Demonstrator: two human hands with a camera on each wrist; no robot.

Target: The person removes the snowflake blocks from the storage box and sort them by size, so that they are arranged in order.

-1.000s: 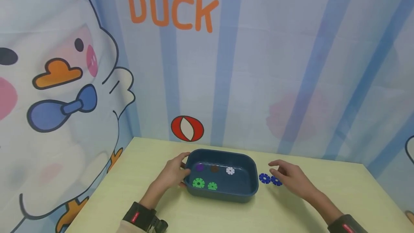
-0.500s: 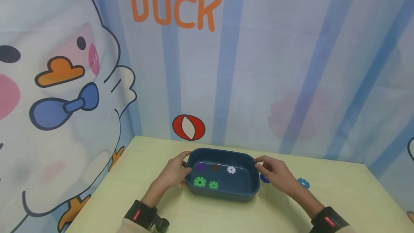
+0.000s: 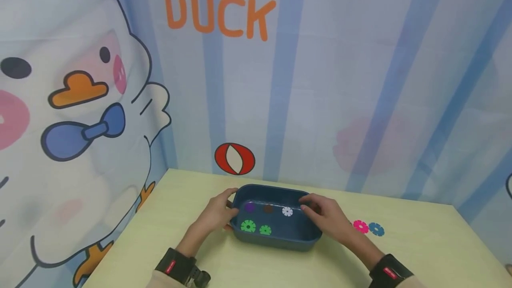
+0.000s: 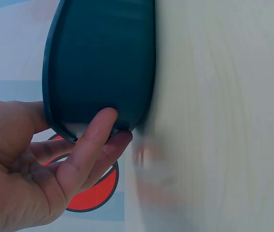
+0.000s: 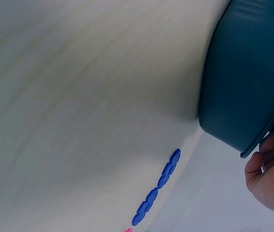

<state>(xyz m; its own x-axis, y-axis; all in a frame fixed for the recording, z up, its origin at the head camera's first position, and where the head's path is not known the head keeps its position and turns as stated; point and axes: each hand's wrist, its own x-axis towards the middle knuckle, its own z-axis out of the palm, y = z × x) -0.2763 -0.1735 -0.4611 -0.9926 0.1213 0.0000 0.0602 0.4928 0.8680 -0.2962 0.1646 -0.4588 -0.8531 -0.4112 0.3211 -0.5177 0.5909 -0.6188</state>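
In the head view, a dark teal plastic tub [image 3: 276, 244] stands on the pale table. My left hand [image 3: 215, 212] grips its left end, thumb at the rim and fingers against the outer wall. The left wrist view has the same hand [image 4: 54, 169] at the tub's end. My right hand [image 3: 330, 219] reaches over the tub's right end, fingers bent and no object visible in them. Inside lie notched plastic discs: purple [image 3: 250, 207], brown [image 3: 268, 209], white [image 3: 287, 211] and two green ones, one larger [image 3: 248, 226] and one smaller [image 3: 265, 230].
Right of the tub, a pink disc [image 3: 361, 226] and a lighter blue disc [image 3: 376, 229] lie on the table [image 3: 416, 234]. Two dark blue discs [image 5: 171, 166] appear edge-on in the right wrist view. A duck-printed curtain [image 3: 320, 79] hangs behind and at the left.
My right hand has moved left, from beside the dark blue discs to over the tub's right end, uncovering the pink and lighter blue discs. My left hand keeps its grip on the tub.
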